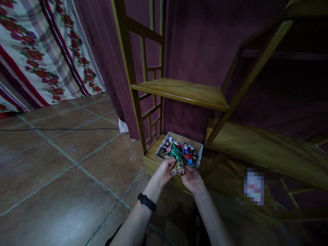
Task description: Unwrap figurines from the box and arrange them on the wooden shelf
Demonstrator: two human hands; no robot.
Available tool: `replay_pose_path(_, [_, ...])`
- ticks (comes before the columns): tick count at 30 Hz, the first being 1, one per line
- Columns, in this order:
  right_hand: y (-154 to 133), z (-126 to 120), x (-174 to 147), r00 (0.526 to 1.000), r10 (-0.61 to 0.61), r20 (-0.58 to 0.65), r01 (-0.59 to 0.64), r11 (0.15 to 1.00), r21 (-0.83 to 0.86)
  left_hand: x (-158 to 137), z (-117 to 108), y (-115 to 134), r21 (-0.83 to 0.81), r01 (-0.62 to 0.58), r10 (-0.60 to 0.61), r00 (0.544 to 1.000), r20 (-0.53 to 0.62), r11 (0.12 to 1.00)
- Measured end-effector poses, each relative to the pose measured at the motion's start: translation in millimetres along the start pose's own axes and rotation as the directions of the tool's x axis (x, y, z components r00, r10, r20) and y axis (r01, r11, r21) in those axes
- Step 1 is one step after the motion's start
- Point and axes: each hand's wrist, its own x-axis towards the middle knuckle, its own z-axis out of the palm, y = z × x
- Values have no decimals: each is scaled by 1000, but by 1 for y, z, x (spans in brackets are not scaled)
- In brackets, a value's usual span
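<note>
Between my two hands is a small figure-like piece (177,158) with shiny green and gold-brown parts; its exact kind is hard to make out in the dim light. My left hand (165,169), with a black band on its wrist, grips it from the left with bent fingers. On the other side, my right hand (191,178) pinches its lower right edge. Just beyond lies an open shallow cardboard box (200,150) holding several small, colourful doll-like figures (188,149). The piece in my hands hides part of the box's contents.
The box stands on the low base of a wooden shelf unit (179,90), whose middle board juts out above it. Purple curtain (194,51) hangs behind. At left are a flowered cloth (51,51) and a cable (64,129) across the tiled floor (64,177). A blurred patch (253,187) lies right.
</note>
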Motion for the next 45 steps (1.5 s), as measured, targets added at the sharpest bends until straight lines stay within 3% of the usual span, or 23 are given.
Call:
replay_pose_path(4, [-2,1,-2,997,80,8,-79,997,-24,-6,2,4,68,6,-13,994,104,998])
replay_pose_path(11, [3,4,-9,998,-43,-44,35,987,-157,-5,-3,1,194,-31,1,988,152,981])
replay_pose_path(21, [3,4,-10,992,-23,-125,6,991,-136,-10,0,2,327,-90,16,975,223,941])
replay_pose_path(30, [2,11,-14,978,-61,-199,47,996,-73,-2,4,1,366,-186,127,975,180,912])
replay_pose_path(37, [6,5,-7,984,-146,-99,105,938,-331,7,2,2,322,-262,250,965,78,910])
replay_pose_path(41, [4,-3,1,921,-333,-201,188,834,-519,15,-5,4,344,-316,349,937,-35,884])
replay_pose_path(45, [1,-4,4,861,-475,-182,294,757,-584,19,-12,3,370,-317,387,913,-131,873])
